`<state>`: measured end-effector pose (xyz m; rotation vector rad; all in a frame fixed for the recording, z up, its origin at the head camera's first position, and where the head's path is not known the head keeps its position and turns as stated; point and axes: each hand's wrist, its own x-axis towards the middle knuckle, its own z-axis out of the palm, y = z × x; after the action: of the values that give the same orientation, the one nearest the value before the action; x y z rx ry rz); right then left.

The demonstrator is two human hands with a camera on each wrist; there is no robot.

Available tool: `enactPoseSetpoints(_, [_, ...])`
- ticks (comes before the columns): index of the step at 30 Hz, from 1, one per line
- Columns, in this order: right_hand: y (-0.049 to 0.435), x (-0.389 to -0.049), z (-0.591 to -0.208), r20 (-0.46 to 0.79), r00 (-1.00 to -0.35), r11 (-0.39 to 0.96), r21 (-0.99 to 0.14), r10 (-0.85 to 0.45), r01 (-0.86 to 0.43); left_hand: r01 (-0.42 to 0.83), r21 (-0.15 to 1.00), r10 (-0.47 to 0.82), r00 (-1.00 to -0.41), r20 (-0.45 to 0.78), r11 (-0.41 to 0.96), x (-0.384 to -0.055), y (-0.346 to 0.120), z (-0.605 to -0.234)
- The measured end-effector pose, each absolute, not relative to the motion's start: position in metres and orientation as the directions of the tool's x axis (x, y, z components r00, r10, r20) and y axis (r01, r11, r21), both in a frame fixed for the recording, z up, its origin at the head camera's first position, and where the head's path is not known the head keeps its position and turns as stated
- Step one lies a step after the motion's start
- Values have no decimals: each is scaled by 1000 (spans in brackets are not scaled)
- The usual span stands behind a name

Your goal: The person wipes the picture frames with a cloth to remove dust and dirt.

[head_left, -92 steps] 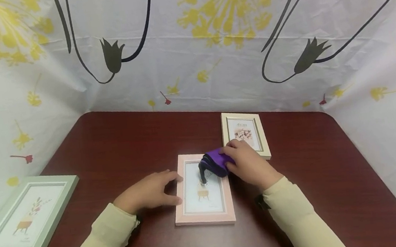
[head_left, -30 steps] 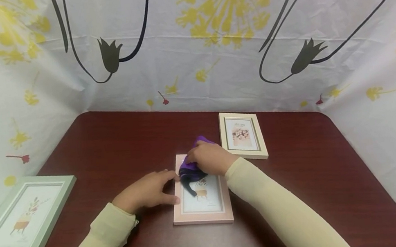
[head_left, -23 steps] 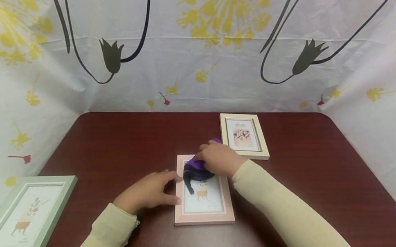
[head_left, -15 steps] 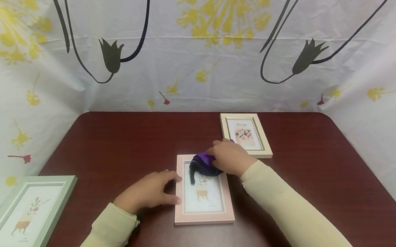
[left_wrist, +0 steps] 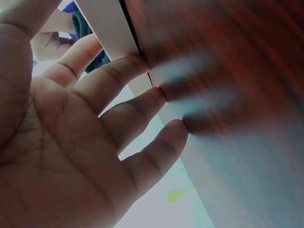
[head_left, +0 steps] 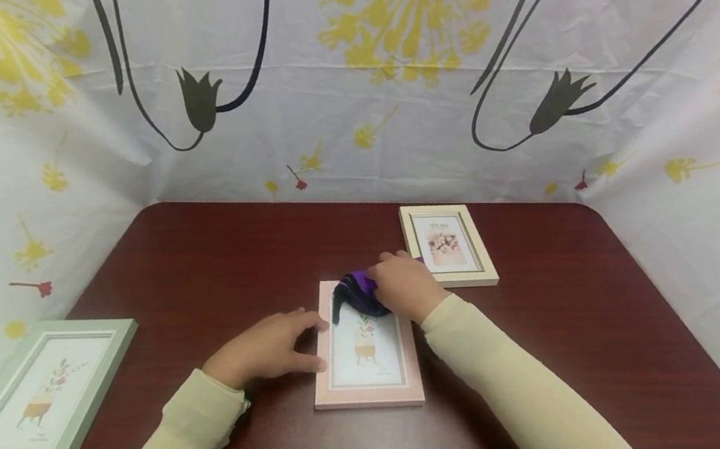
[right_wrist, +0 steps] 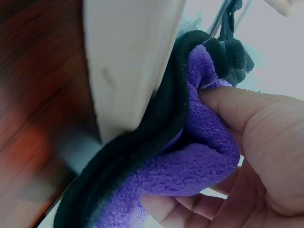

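A pink photo frame (head_left: 369, 397) lies flat on the table in the head view, a drawing under its pane. My left hand (head_left: 266, 350) rests at its left edge, thumb and fingers spread; in the left wrist view the fingertips (left_wrist: 173, 130) of this hand meet the table beside the frame's side. With my right hand (head_left: 406, 286) I grip a bunched purple cloth with black edging (head_left: 356, 292) on the upper part of the pane. The right wrist view shows the fluffy cloth (right_wrist: 185, 161) pinched between thumb and fingers and draped over the frame's edge (right_wrist: 128, 61).
A cream photo frame (head_left: 479, 240) lies at the back right, close beyond my right hand. At the far left lies a larger pale green frame (head_left: 82, 408). Dark red tabletop (head_left: 235, 255) surrounds them, with a white flower-patterned sheet (head_left: 318, 102) hanging behind.
My right hand has slid the cloth left, then right, and now slightly left again across the top of the pane. The cream frame's near end has shifted slightly right. My left hand stays put.
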<state>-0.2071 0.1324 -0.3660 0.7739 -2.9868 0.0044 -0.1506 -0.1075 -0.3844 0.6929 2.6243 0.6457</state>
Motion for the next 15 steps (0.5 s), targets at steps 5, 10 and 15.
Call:
enactPoseSetpoints(5, [113,-213,-366,27,-873,872,-22,-488,-488,366,507,527,-821,-218,781,-150,-109,-385])
enactPoseSetpoints(10, [93,-218,-363,-12,-866,864,-61,-501,-499,372,520,536,-818,-207,769,-152,-110,-386])
enactPoseSetpoints(15, [82,-220,-360,-44,-863,863,-74,-503,-500,382,524,544,-816,-196,761,-154,-109,-387])
